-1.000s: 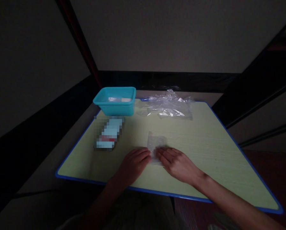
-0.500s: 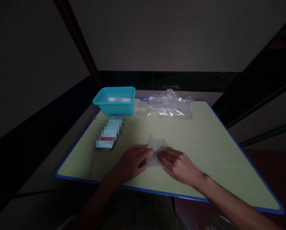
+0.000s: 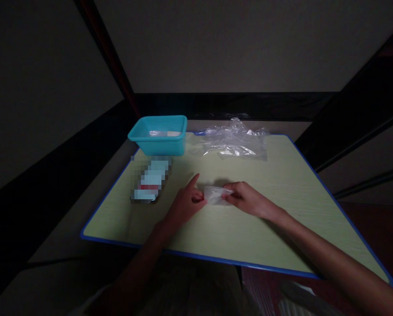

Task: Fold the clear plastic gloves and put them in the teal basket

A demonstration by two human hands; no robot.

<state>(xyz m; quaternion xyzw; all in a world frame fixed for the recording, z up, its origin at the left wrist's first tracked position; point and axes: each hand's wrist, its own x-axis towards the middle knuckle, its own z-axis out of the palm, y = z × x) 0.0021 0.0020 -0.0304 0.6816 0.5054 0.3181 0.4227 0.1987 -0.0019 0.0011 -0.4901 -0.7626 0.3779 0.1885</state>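
left hand (image 3: 185, 204) and right hand (image 3: 245, 199) pinch a small clear bag (image 3: 216, 194); teal tub (image 3: 158, 136) holds one, heap of bags (image 3: 236, 142) untouched.

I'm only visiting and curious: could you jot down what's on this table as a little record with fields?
Surface: pale green table with a blue edge
Person's left: left hand pinches the left end of a small clear bag, index finger stretched out
Person's right: right hand pinches the bag's right end
Far left: teal tub, something pale inside
Far middle: heap of clear bags
Beside the left hand: blurred packet, lying flat
Light: dim
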